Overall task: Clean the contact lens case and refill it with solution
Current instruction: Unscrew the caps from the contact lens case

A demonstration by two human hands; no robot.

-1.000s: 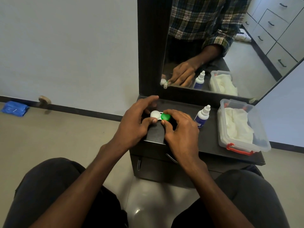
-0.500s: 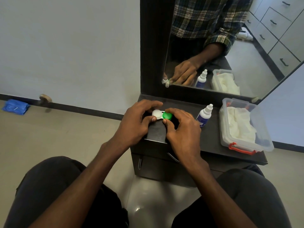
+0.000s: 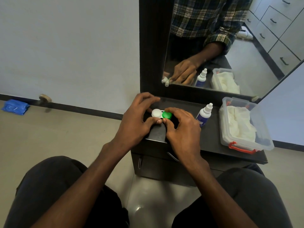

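At the bench (image 3: 213,142), my left hand (image 3: 136,122) steadies the contact lens case (image 3: 162,114) while my right hand (image 3: 182,129) pinches its green cap (image 3: 167,115); holding the case flat should ease unscrewing.

A contact lens case (image 3: 161,114), one cap white and one green, lies flat on the dark worktop (image 3: 213,139), both caps seemingly screwed on. A white solution bottle (image 3: 204,114) with a blue label stands upright just to its right.
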